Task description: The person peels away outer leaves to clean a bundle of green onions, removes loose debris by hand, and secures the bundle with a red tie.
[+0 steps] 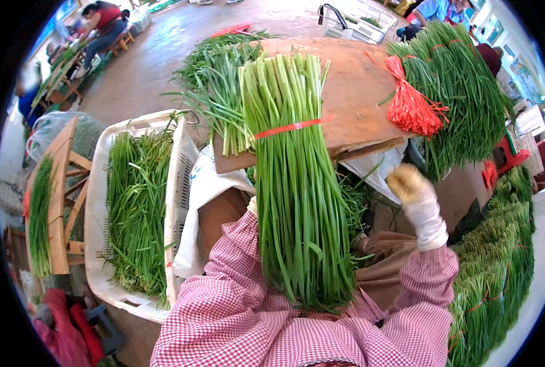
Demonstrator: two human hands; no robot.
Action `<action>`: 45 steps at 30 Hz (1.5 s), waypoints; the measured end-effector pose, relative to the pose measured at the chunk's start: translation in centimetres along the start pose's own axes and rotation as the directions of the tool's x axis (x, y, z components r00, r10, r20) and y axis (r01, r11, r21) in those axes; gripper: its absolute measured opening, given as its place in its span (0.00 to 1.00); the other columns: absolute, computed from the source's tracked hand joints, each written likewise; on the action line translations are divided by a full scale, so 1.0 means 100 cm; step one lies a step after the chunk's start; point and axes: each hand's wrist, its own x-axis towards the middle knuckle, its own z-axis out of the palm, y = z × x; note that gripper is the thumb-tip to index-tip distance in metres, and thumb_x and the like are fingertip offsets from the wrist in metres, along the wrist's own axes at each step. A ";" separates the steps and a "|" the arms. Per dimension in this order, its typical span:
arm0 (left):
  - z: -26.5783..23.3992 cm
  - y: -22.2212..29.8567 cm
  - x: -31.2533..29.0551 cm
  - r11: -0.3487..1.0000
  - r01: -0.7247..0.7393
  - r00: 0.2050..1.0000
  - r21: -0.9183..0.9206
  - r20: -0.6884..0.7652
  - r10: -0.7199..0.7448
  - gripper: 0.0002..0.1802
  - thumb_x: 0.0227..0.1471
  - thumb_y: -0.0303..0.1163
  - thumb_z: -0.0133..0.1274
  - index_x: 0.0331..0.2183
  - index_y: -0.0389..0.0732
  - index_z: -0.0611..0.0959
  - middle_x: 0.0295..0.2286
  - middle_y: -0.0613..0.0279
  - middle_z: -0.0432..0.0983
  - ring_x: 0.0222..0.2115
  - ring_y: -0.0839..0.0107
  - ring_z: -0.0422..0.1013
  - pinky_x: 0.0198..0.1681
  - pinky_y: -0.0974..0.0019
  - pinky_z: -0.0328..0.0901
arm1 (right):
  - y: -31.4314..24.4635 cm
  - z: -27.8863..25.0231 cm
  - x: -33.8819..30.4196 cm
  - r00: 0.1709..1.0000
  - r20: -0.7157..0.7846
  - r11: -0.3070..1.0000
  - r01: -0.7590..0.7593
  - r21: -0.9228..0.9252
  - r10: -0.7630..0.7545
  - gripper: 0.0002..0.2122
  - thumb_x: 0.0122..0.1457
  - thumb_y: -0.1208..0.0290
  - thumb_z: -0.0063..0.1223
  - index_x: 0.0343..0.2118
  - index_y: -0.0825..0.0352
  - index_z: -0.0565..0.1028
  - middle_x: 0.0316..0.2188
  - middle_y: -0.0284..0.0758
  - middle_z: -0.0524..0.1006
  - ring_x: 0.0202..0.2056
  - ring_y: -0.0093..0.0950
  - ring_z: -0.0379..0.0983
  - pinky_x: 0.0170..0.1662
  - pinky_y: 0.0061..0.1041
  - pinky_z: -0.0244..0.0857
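A thick bundle of garlic chives (300,202), bound with a red tie (289,128), stands up in front of me, pale cut ends at the top and leaves drooping toward my lap. My left hand (252,206) is behind the bundle and supports it; only a bit of its pale glove shows, and the fingers are hidden. To the right of the bundle, in the air off the board's near edge, is my right hand (410,186) in a yellowish glove. Motion blurs its fingers, and no object can be made out in it. Loose chives (223,92) lie on the wooden board (352,73).
A hank of red ties (413,104) lies at the board's right, beside stacked chive bundles (462,92). More bundles (492,275) are piled at lower right. At left stand a white crate (95,244) of loose chives and a wooden bench (57,214). Other people sit working farther off.
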 end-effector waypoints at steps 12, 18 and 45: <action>-0.008 -0.012 -0.018 0.993 0.102 0.995 -0.059 0.014 -0.101 0.34 0.42 0.55 0.52 0.45 0.41 0.70 0.37 0.62 0.72 0.33 0.70 0.71 0.36 0.69 0.68 | -0.118 -0.007 0.148 0.832 -0.288 0.868 0.497 0.011 -0.473 0.11 0.42 0.65 0.58 0.29 0.59 0.73 0.24 0.30 0.71 0.29 0.29 0.69 0.31 0.27 0.62; -0.014 -0.018 -0.025 0.985 0.129 0.991 -0.113 0.036 -0.126 0.33 0.42 0.54 0.52 0.45 0.41 0.70 0.37 0.62 0.72 0.33 0.70 0.71 0.36 0.69 0.69 | -0.119 -0.013 0.150 0.879 -0.185 0.899 0.430 -0.088 -0.438 0.12 0.41 0.64 0.59 0.29 0.59 0.72 0.22 0.29 0.71 0.26 0.28 0.68 0.30 0.27 0.60; -0.022 -0.025 -0.029 0.963 0.166 0.985 -0.214 0.086 -0.150 0.33 0.42 0.53 0.53 0.44 0.40 0.70 0.36 0.62 0.72 0.31 0.70 0.71 0.34 0.70 0.69 | -0.034 -0.168 0.172 0.709 -0.674 0.919 0.092 0.384 0.210 0.09 0.55 0.64 0.46 0.28 0.63 0.73 0.25 0.29 0.74 0.23 0.18 0.66 0.27 0.17 0.62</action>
